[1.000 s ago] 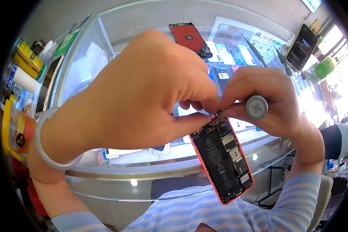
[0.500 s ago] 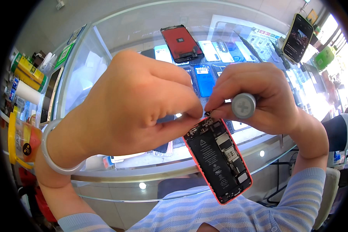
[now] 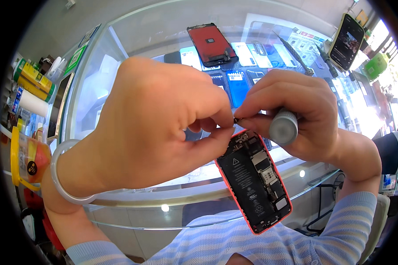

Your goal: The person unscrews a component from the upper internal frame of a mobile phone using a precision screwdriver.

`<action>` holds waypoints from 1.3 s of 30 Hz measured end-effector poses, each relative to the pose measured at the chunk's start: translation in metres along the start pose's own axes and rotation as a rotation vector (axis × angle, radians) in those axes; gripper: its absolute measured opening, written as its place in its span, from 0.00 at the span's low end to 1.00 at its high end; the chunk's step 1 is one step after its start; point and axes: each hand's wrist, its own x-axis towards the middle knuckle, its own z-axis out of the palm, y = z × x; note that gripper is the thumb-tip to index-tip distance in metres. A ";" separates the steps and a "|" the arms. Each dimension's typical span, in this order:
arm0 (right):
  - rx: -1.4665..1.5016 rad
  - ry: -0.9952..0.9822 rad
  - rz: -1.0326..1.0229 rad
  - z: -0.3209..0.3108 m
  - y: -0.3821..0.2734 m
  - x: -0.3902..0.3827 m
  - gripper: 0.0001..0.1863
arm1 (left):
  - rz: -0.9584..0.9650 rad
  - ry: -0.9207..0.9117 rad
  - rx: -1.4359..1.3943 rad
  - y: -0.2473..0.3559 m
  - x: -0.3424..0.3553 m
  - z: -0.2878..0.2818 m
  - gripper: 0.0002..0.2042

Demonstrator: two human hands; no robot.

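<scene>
Fingertips of my left hand point(image 3: 163, 119) and my right hand point(image 3: 296, 104) meet in a pinch around a tiny dark part point(image 3: 237, 120), too small to name. My right hand also keeps a grey-handled screwdriver point(image 3: 284, 129) tucked in its palm, handle end toward me; its tip is hidden. Just below the fingers is an opened phone point(image 3: 254, 183) with a red frame, its black battery and circuit boards bare. It slants at the counter's near edge, and my left hand covers its upper left corner. What holds the phone there is hidden.
On the glass counter point(image 3: 141, 28) lie a red-backed screen assembly point(image 3: 210, 44), tweezers point(image 3: 296, 53) and a blue phone back point(image 3: 236, 88). A lit phone point(image 3: 348, 42) stands at the far right. Bottles, a paper roll point(image 3: 33, 102) and a yellow-rimmed tub point(image 3: 28, 159) crowd the left.
Both hands have lifted slightly off the phone's top edge, still pinching together. The screwdriver handle has tilted, its end now lower. The view has shifted a little.
</scene>
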 end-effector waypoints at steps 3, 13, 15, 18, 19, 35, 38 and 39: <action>-0.010 -0.012 -0.007 0.002 0.001 -0.001 0.09 | -0.100 -0.022 -0.079 0.002 -0.002 0.001 0.05; -0.005 -0.188 -0.182 0.012 0.009 -0.006 0.11 | -0.465 -0.480 -0.350 -0.016 0.004 -0.017 0.04; -0.021 -0.193 -0.211 0.014 0.009 -0.006 0.11 | -0.497 -0.500 -0.362 -0.016 0.004 -0.016 0.05; -0.084 -0.217 -0.277 0.014 0.009 -0.005 0.12 | -0.520 -0.470 -0.354 -0.016 0.002 -0.012 0.05; -0.124 -0.224 -0.311 0.014 0.009 -0.005 0.12 | -0.527 -0.459 -0.345 -0.016 0.002 -0.011 0.05; -0.262 -0.247 -0.392 0.012 0.002 -0.001 0.14 | -0.580 -0.382 -0.386 -0.016 -0.003 -0.003 0.05; -0.254 -0.250 -0.386 0.012 0.002 -0.002 0.14 | -0.583 -0.375 -0.398 -0.016 -0.004 -0.002 0.04; -0.256 -0.255 -0.385 0.012 0.002 -0.002 0.14 | -0.576 -0.377 -0.400 -0.017 -0.003 -0.002 0.04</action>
